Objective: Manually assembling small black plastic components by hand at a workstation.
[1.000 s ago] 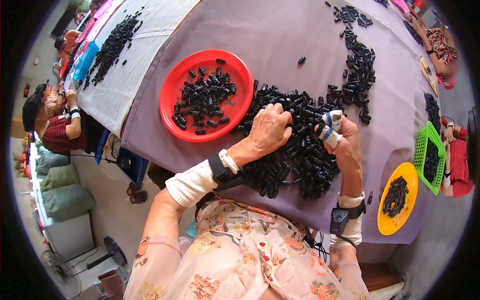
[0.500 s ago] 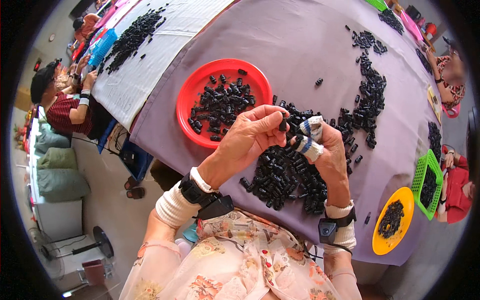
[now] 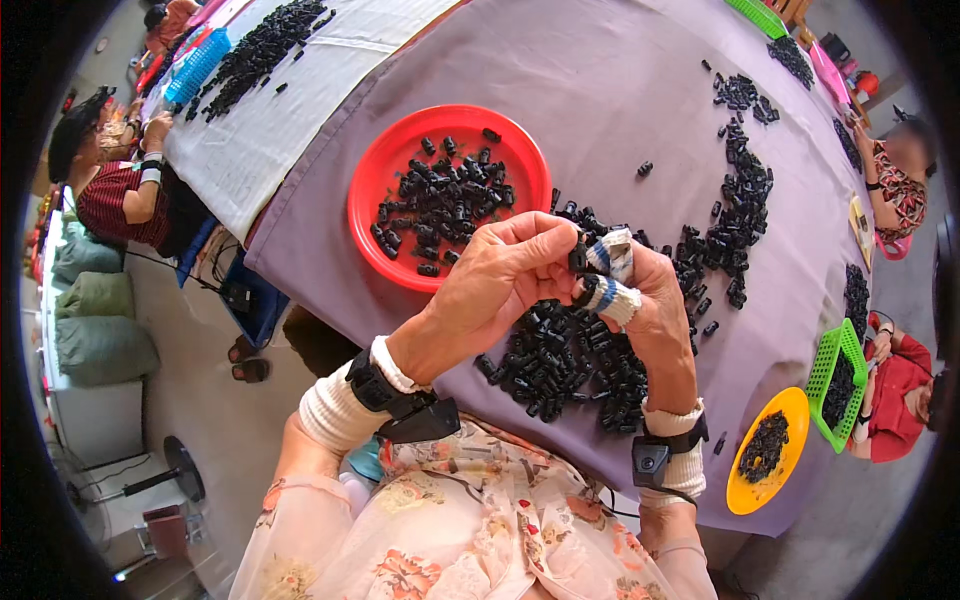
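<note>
Between the thumb and forefinger of my left hand (image 3: 490,278) is a small black cylindrical plastic part (image 3: 577,257). My right hand (image 3: 645,285) wears white-and-blue knitted covers on its thumb and a finger, and these covered tips meet the same part from the right. Some of its detail is hidden by the fingers. Beneath both hands spreads a pile of similar black parts (image 3: 575,370). Just beyond my left hand, a red round tray (image 3: 365,225) holds more of them.
A purple cloth (image 3: 600,100) covers the table. A long trail of black parts (image 3: 740,215) runs along its right side. At the right edge are a yellow plate (image 3: 795,405) and a green basket (image 3: 822,372). Other people sit at left and right.
The covered fingertips of my right hand have come in against the black part held by my left. The whole view has shifted slightly.
</note>
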Demonstrator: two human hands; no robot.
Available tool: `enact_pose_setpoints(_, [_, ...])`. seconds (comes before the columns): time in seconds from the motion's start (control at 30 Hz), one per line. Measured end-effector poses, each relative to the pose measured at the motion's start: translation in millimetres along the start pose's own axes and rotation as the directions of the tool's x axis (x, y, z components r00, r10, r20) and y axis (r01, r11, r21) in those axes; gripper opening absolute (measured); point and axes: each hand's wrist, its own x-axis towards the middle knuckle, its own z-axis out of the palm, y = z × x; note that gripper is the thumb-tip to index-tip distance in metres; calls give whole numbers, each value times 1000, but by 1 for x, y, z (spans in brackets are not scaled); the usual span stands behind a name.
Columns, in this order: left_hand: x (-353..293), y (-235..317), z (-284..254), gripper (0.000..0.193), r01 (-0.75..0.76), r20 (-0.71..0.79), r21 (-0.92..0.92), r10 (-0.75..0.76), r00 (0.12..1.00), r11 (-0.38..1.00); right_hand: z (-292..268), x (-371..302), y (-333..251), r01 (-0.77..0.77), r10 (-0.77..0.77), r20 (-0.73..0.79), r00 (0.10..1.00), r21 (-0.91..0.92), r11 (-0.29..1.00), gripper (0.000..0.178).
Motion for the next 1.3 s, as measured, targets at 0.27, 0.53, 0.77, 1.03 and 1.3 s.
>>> enact_pose_setpoints(0.27, [2, -3, 1, 14, 7, -35, 63, -5, 999, 998, -2, 4, 0, 8, -3, 92, 996, -57, 998, 27])
enact_pose_setpoints(0.53, [1, -3, 1, 17, 26, -60, 111, -19, 998, 993, -3, 9, 8, 85, -73, 101, 992, -116, 990, 31])
enact_pose_setpoints(0.77, [0, -5, 5, 16, 31, -106, 185, -11, 994, 982, -1, 8, 8, 111, -97, 112, 989, -130, 985, 32])
enact_pose_setpoints(1.03, [-2, -5, 1, 17, 28, -67, 199, -15, 998, 980, -2, 6, 11, 157, -132, 130, 983, -204, 966, 32])
enact_pose_setpoints(1.3, [-1, -8, 3, 17, 14, -103, 257, 13, 995, 966, -1, 2, 12, 137, -118, 103, 988, -193, 972, 31])
